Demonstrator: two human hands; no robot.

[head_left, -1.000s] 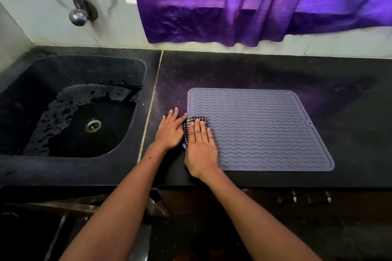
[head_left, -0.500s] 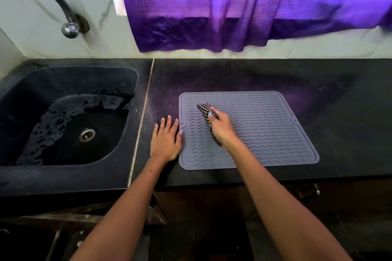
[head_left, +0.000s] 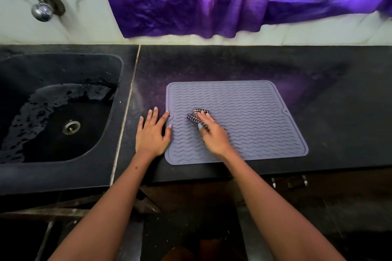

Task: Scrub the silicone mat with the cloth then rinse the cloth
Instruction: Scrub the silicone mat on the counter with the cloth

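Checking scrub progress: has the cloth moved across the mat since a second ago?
Yes. The cloth, under the right hand, has gone rightward from the mat's left edge toward its middle.

The work surface is a black stone counter [head_left: 244, 63], speckled, running along the pale tiled wall. A thin pale joint divides it from the section on the left, where a black sink [head_left: 118, 82] is set in; the basin floor is wet. A grey silicone mat [head_left: 254, 116] with wavy ridges lies flat on the counter, near the front edge. The left hand [head_left: 151, 133] rests flat on the counter just beside the mat's left edge, fingers straight, the thumb tip touching the mat.
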